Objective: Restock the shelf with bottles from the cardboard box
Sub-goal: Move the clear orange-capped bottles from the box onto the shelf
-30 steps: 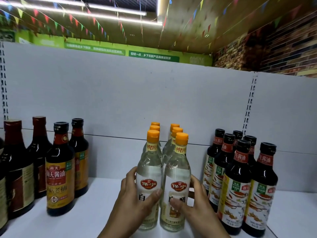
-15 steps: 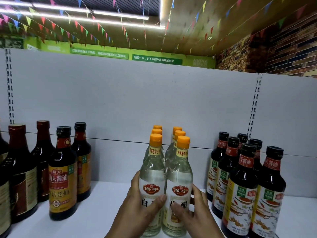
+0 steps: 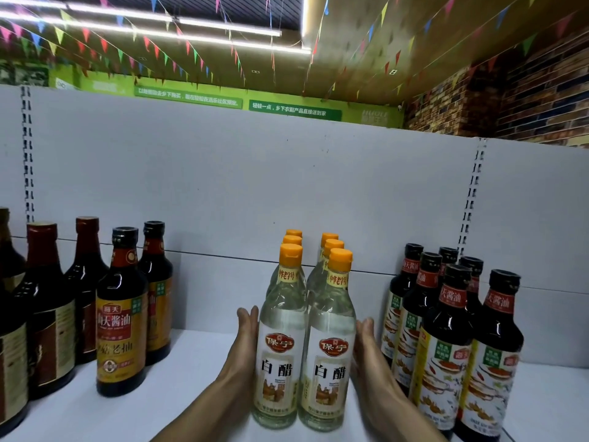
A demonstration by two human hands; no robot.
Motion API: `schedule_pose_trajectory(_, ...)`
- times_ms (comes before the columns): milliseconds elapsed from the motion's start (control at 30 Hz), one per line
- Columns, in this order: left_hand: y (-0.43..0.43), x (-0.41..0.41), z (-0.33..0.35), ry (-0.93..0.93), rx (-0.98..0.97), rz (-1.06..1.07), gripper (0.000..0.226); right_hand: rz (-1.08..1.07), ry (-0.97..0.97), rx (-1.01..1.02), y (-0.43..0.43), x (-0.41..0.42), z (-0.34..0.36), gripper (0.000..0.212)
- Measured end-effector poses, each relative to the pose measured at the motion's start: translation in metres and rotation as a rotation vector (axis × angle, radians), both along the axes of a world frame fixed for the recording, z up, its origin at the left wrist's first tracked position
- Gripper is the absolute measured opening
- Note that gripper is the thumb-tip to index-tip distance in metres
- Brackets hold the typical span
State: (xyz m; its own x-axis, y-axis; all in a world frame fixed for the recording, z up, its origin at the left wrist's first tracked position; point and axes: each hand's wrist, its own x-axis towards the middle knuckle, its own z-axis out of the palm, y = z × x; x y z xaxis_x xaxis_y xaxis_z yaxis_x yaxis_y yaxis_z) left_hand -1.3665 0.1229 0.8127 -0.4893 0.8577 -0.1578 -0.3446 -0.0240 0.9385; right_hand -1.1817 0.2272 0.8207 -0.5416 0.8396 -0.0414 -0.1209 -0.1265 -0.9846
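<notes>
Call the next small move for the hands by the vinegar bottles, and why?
Probably draw both hands straight back. The left hand and right hand flank the front two vinegar bottles with fingers straight, gripping nothing; the bottles stand upright on the shelf, in line with the rows behind.

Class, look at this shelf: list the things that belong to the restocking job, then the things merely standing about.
Job in hand: clear orange-capped bottles; left hand and right hand, flat at their sides; white shelf.

Standing about: dark bottles on the left; dark bottles on the right; bunting; brick wall.
</notes>
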Motion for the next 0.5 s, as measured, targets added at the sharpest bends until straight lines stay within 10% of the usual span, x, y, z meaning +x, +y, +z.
schedule_pose_trajectory(500, -0.004, 0.018, 0.011, -0.009, 0.036, -0.052, 0.063, 0.103, 0.084, -0.172, 0.006, -0.021, -0.005, 0.071)
